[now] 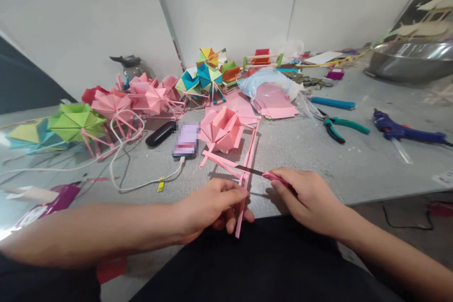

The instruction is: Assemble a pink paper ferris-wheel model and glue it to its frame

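In my right hand (pixel 306 196) are pink-handled scissors (pixel 253 170), their dark blades pointing left across a pink paper strip. My left hand (pixel 221 203) pinches the pink paper strips (pixel 241 217) near where they cross, and one strip hangs down past the fingers. These strips join a frame that reaches up to a folded pink paper wheel (pixel 222 130) on the table. Whether the blades are apart or closed on the paper is too small to tell.
A phone (pixel 186 139) with a white cable and a black case (pixel 161 133) lie left of the wheel. Finished paper wheels (pixel 148 96) stand behind. Rightward are pliers (pixel 343 125), a blue glue gun (pixel 403 127) and a metal bowl (pixel 414 61).
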Action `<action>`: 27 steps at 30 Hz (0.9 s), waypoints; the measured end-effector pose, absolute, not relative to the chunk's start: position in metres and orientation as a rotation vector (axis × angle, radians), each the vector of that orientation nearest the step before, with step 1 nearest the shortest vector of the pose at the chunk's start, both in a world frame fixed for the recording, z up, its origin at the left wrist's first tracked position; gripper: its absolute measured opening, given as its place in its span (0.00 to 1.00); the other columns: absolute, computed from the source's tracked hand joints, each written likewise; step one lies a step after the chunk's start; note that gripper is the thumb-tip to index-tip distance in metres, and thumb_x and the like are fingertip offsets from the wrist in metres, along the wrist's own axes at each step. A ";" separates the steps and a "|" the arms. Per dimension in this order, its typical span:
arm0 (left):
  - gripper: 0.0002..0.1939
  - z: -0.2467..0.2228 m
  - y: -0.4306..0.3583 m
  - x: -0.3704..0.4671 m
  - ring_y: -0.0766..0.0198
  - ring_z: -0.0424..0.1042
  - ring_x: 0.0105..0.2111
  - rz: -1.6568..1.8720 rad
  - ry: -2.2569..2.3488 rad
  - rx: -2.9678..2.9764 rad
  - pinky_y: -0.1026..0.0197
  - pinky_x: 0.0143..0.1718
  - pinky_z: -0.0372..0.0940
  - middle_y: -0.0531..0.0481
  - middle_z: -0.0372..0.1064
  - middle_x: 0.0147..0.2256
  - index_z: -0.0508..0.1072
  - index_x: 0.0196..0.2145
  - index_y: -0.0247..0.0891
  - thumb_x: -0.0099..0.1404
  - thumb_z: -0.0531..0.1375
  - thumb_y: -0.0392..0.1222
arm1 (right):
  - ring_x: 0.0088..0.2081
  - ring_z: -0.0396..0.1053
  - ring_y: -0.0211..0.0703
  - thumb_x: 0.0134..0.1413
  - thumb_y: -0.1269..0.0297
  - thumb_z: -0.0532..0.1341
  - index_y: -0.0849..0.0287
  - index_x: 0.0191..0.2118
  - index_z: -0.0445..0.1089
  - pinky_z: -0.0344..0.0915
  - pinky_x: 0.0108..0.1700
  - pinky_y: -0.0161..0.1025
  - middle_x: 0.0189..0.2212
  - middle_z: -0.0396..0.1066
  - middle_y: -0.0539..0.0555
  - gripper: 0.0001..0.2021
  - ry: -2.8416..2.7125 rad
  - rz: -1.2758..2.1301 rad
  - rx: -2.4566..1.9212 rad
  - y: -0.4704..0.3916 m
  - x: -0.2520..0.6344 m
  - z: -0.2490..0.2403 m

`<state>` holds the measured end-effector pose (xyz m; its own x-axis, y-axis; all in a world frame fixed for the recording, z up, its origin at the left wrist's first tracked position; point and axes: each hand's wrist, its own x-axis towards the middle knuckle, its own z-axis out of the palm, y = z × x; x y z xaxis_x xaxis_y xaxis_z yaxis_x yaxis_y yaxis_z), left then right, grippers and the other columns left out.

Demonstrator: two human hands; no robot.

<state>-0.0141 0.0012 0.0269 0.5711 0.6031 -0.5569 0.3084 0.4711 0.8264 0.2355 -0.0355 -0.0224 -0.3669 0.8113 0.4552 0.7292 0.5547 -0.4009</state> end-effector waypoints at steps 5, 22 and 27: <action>0.18 0.018 0.006 -0.008 0.75 0.55 0.15 0.261 0.929 1.010 0.66 0.23 0.54 0.49 0.78 0.27 0.73 0.43 0.34 0.76 0.59 0.55 | 0.28 0.77 0.43 0.80 0.62 0.50 0.58 0.41 0.74 0.62 0.32 0.39 0.30 0.80 0.53 0.17 -2.186 0.059 -1.228 -0.033 0.231 -0.023; 0.15 0.017 0.011 -0.003 0.73 0.55 0.17 0.249 0.804 0.967 0.63 0.28 0.59 0.51 0.78 0.27 0.73 0.43 0.37 0.78 0.60 0.53 | 0.26 0.74 0.43 0.79 0.64 0.52 0.58 0.41 0.72 0.61 0.33 0.41 0.28 0.79 0.53 0.14 -2.198 -0.085 -1.261 -0.036 0.231 -0.025; 0.16 0.018 0.010 0.000 0.73 0.53 0.16 0.262 0.868 0.953 0.63 0.29 0.61 0.52 0.75 0.25 0.70 0.39 0.37 0.83 0.53 0.48 | 0.25 0.74 0.44 0.78 0.65 0.52 0.58 0.41 0.72 0.61 0.31 0.41 0.26 0.77 0.52 0.14 -2.211 -0.136 -1.257 -0.035 0.227 -0.025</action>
<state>0.0003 0.0096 0.0181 0.6451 0.5499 -0.5305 0.1646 0.5779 0.7993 0.2275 -0.0348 -0.0251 -0.3831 0.7534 0.5345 0.8131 0.5496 -0.1918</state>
